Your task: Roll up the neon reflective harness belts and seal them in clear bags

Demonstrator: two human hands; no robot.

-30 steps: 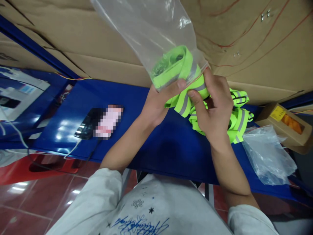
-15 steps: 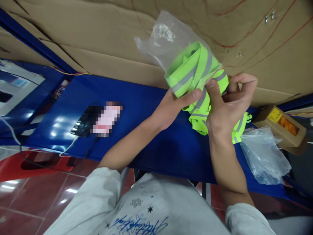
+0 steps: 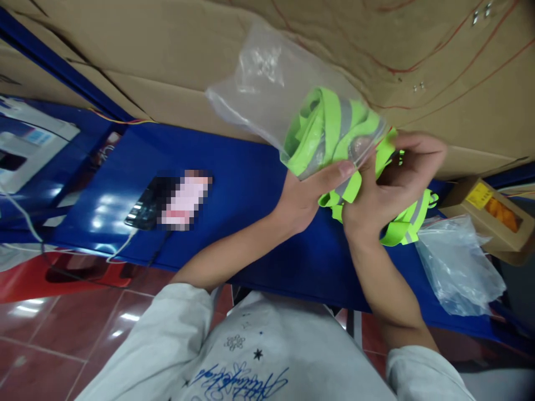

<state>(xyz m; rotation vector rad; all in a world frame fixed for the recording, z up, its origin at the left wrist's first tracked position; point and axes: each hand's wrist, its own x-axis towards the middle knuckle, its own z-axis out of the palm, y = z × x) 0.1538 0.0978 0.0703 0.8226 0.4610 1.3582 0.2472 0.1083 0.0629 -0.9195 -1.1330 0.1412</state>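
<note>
Neon yellow-green straps with grey reflective stripes [image 3: 334, 131] lie bunched partly inside a clear plastic bag [image 3: 259, 72]. My left hand [image 3: 309, 195] is closed around the bag from below, its thumb lying along the near side by the bag's mouth. At the mouth, my right hand [image 3: 384, 178] pinches the straps, its thumb against the plastic edge and its fingers curled. More strap spills out beneath both hands, and a loose end [image 3: 412, 220] rests on the blue table to the right. My right palm hides part of the straps.
The blue table [image 3: 251, 256] carries a dark phone [image 3: 144, 206] with a cable and a pixelated pinkish object [image 3: 184, 203]. Another clear bag [image 3: 460, 267] lies at right beside a cardboard box with a window [image 3: 493, 209]. Cardboard with red wires [image 3: 167, 50] stands behind.
More of the strap bundle now sits within the bag. My right thumb has moved to the bag's mouth, and the bag's closed end has swung left and lower.
</note>
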